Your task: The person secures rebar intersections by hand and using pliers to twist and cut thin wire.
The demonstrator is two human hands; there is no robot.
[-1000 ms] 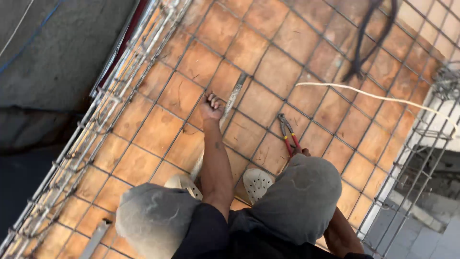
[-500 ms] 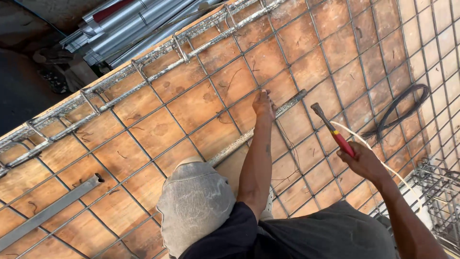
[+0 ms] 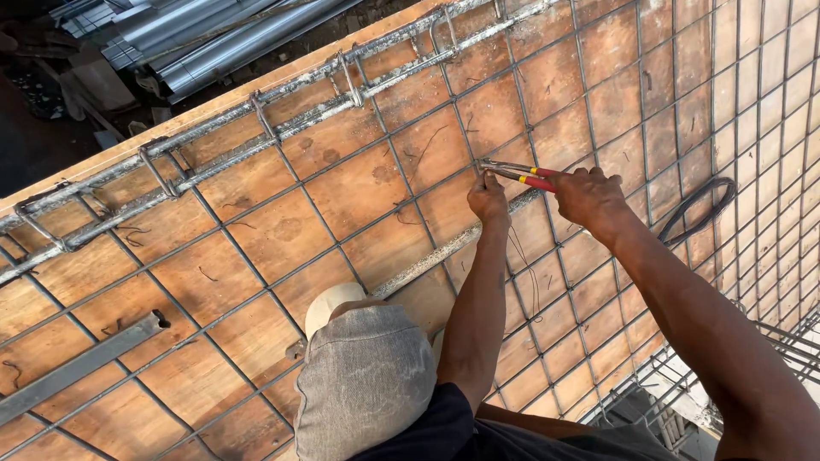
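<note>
Across nearly the whole view lies a plywood formwork deck, brown and stained, with a grid of thin steel rebar mesh laid over it in squares. Along its far edge runs a rebar beam cage, long bars bound by bent stirrups, running up from the left edge to the top right. Beyond that edge, lower down, a stack of grey corrugated metal sheets rests on dark ground. At the lower left a flat grey steel strip lies slantwise on the deck, and a short steel bar lies on the boards close below the hands. A coil of dark tie wire sits on the mesh at the right, near the right forearm. A knee in grey cloth fills the lower middle.

Both arms reach forward from the bottom edge to one mesh crossing near the centre. The right hand is clenched round the red and yellow handles of a pair of pliers, whose steel nose points left and meets the crossing. The left hand sits just beside that nose, its fingertips pinched at the wire there; whether they grasp a strand is too small to tell. Thin loose wires trail down beside the left forearm.
</note>
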